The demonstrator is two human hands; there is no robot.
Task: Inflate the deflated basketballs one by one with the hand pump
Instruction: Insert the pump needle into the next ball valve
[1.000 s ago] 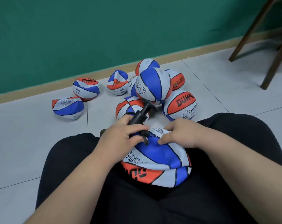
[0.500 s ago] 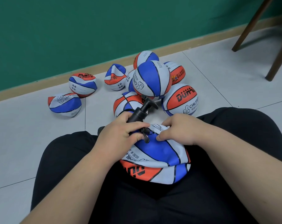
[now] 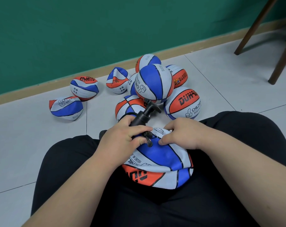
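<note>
Head view. Deflated basketball (image 3: pixel 157 161) sagging in the lap (image 3: pixel 70 161), lower centre of frame, blue panel uppermost. Hand pump (image 3: pixel 144 115) slanting up from that panel, barrel wrapped by the curled fingers of the left hand (image 3: pixel 121 138), handle pushed in and untouched. Right hand (image 3: pixel 183 135) pinching the slack skin just beside the pump's lower end. Compared with a second ago: same grips, same limp ball, only the framing slightly shifted. Judged as needle seating unfinished, pumping not begun. Upper centre, heap of other balls (image 3: pixel 153 82) on the tiled floor (image 3: pixel 32 136), some round, some collapsed.
</note>
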